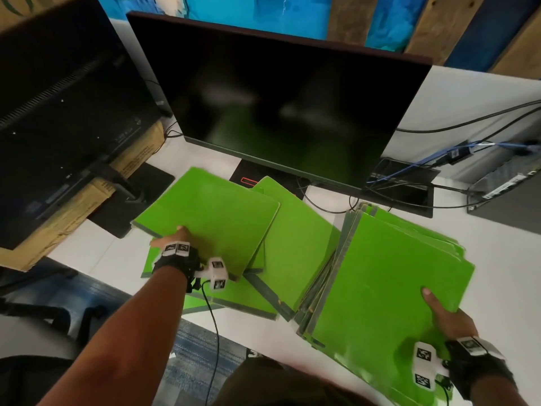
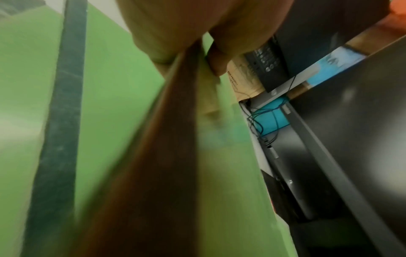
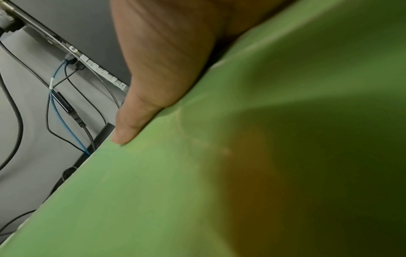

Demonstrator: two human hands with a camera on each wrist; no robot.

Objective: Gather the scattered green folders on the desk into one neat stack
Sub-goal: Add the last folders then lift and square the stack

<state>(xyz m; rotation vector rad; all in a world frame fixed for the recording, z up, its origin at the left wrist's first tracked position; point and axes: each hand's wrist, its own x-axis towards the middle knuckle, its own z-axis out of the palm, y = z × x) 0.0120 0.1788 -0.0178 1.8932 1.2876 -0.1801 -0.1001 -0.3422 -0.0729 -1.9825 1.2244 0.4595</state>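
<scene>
Nearest, at the worktop's (image 1: 497, 259) front edge, a stack (image 1: 389, 276) is pinched by the right hand (image 1: 448, 317); a light, stiff, slippery folder (image 1: 210, 215) is gripped at its edge by the left hand (image 1: 175, 241).

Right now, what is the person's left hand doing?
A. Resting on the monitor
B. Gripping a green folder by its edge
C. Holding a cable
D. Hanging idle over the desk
B: the left hand grips the edge of a raised green folder, thumb on top, as the left wrist view confirms.
</scene>
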